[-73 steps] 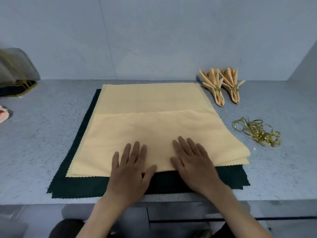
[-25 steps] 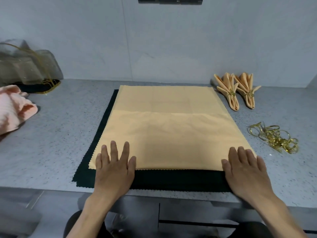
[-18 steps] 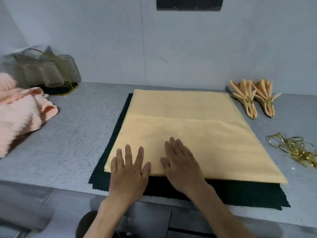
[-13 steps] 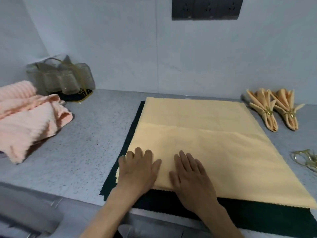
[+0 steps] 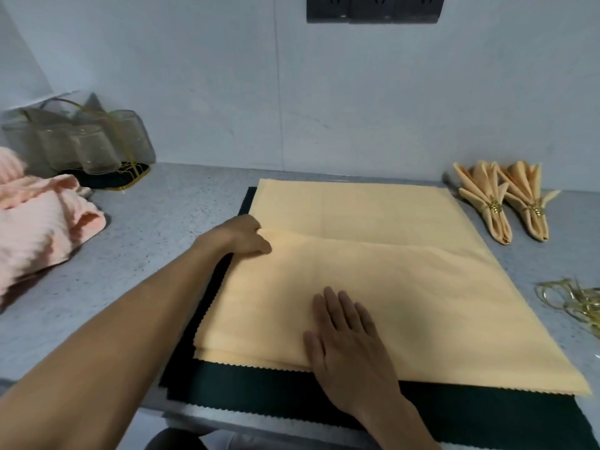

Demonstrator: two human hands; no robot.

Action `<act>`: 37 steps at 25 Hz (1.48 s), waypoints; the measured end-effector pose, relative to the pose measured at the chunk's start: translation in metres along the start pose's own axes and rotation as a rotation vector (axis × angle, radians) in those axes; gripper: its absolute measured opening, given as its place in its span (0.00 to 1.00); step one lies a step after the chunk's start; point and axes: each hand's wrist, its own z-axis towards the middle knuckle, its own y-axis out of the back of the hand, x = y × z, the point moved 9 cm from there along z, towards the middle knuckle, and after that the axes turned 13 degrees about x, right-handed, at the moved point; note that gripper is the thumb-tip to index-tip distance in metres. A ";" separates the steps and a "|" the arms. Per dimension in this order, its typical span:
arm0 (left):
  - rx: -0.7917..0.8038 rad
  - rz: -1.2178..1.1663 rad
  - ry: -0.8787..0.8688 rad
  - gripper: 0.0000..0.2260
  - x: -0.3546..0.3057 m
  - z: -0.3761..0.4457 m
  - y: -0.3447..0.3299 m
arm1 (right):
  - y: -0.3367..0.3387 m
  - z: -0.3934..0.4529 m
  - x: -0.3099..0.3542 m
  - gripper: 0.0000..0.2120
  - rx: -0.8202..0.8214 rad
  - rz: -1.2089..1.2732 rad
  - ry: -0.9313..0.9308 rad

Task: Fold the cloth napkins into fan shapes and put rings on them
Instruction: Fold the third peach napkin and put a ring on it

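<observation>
A pale yellow napkin (image 5: 383, 280) lies spread on a dark green cloth (image 5: 292, 394) on the grey counter, its near part doubled over the far part. My left hand (image 5: 242, 235) reaches to the left end of the folded layer's edge and pinches the cloth there. Near the front edge, my right hand (image 5: 347, 339) lies flat on the napkin with straight fingers. Two finished fan napkins with gold rings (image 5: 501, 199) lie at the back right. Loose gold rings (image 5: 574, 300) are piled at the right edge.
A pink ribbed towel (image 5: 35, 222) is heaped at the left. Behind it stands a clear bag with gold trim (image 5: 81, 144) against the wall. A dark socket strip (image 5: 373, 8) is on the wall above. The counter's front edge runs just below the green cloth.
My left hand left the napkin's near edge and reached out to the left end of the fold line, gripping the cloth. My right hand stays flat near the front. The view swung left.
</observation>
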 end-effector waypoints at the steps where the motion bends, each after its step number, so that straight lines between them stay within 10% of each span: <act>1: -0.029 -0.054 0.006 0.13 0.005 -0.003 0.001 | 0.000 0.000 -0.001 0.30 -0.018 0.003 0.000; 5: -0.405 -0.169 -0.029 0.13 0.001 -0.047 0.017 | 0.012 -0.001 0.003 0.29 -0.075 0.058 0.083; 11: -0.639 -0.033 -0.501 0.15 -0.099 -0.162 -0.063 | 0.053 -0.017 -0.047 0.21 -0.078 1.350 -0.044; 17: -0.582 0.133 -0.561 0.05 -0.112 -0.179 -0.136 | 0.052 -0.016 -0.061 0.13 0.032 0.920 -0.111; 25: -0.631 0.031 -0.340 0.19 0.039 -0.225 -0.103 | 0.051 -0.022 -0.071 0.08 0.062 0.844 -0.167; 37: -0.636 0.032 -0.347 0.08 0.052 -0.229 -0.087 | 0.048 -0.030 -0.066 0.05 0.094 0.735 -0.123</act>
